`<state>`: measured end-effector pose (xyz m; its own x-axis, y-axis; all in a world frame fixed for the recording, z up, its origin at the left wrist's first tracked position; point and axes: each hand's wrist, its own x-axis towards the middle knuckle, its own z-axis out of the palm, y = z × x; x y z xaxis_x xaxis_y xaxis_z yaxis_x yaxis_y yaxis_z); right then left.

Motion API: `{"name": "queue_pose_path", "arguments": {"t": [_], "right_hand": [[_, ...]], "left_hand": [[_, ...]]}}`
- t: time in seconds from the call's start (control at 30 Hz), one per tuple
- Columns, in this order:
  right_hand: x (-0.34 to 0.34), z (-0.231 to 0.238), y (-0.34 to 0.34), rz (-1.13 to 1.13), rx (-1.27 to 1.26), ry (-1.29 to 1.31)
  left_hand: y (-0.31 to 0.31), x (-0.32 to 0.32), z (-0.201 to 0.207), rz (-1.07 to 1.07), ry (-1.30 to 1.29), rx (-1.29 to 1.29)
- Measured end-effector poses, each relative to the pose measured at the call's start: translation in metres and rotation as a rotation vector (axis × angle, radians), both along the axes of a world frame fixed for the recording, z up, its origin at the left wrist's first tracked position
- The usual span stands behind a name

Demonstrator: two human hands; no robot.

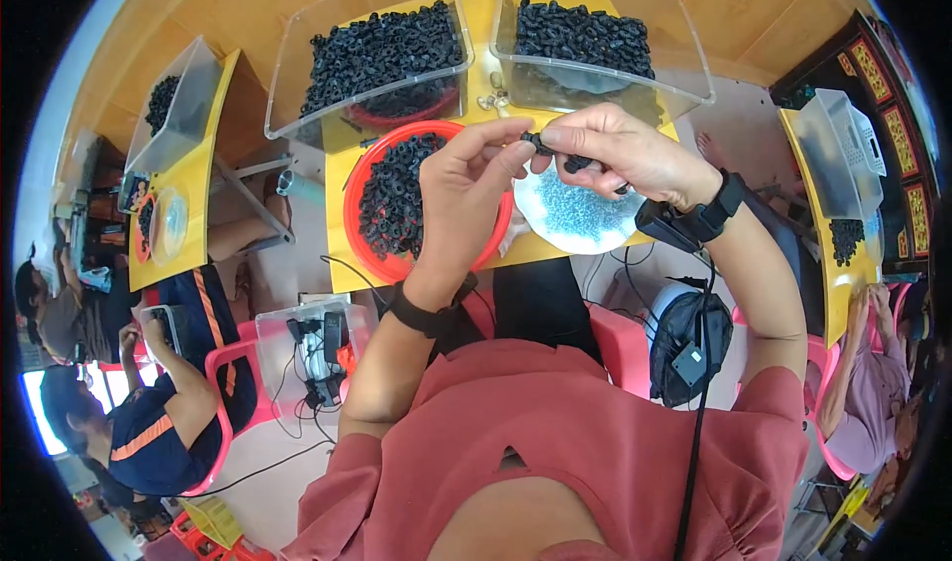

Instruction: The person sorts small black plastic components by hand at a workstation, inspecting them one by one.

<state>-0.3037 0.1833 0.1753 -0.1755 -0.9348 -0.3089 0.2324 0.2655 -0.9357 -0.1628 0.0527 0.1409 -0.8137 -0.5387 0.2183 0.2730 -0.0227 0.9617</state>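
My left hand (pixel 468 186) and my right hand (pixel 627 152) meet over the yellow table. Between their fingertips is a small black ring-like part (pixel 536 143), pinched from both sides. More black parts (pixel 577 163) are tucked under the curled fingers of my right hand. Beneath my left hand stands a red round basin (pixel 354 226) heaped with loose black ring-shaped parts (pixel 392 189). Under my right hand lies a white plate (pixel 531 207) spread with tiny pale-blue pieces (pixel 583 211). My left forearm covers part of the basin.
Two clear plastic bins (pixel 288 115) (pixel 684 65) of black parts stand at the table's far side. Small shell-like bits (pixel 493 100) lie between them. People sit at side tables (pixel 178 219) left and right. A clear box of cables (pixel 283 363) and a black bag (pixel 694 338) flank my seat.
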Motion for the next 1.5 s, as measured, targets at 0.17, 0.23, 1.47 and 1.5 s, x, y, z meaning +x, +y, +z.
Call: {"name": "queue_pose_path", "arguments": {"t": [0.17,0.23,1.47,1.5], "right_hand": [[0.005,0.007,0.004,-0.028,0.022,0.126],[0.005,0.008,0.005,-0.016,0.035,0.175],[0.005,0.003,0.002,-0.313,-0.079,0.163],[0.006,-0.002,0.001,-0.323,-0.099,0.190]], "left_hand": [[-0.004,0.001,-0.003,-0.122,-0.044,0.026],[-0.002,0.001,-0.001,-0.101,-0.043,0.020],[0.016,-0.031,0.008,-0.156,-0.043,0.059],[0.015,-0.031,0.007,-0.150,-0.052,0.046]]}}
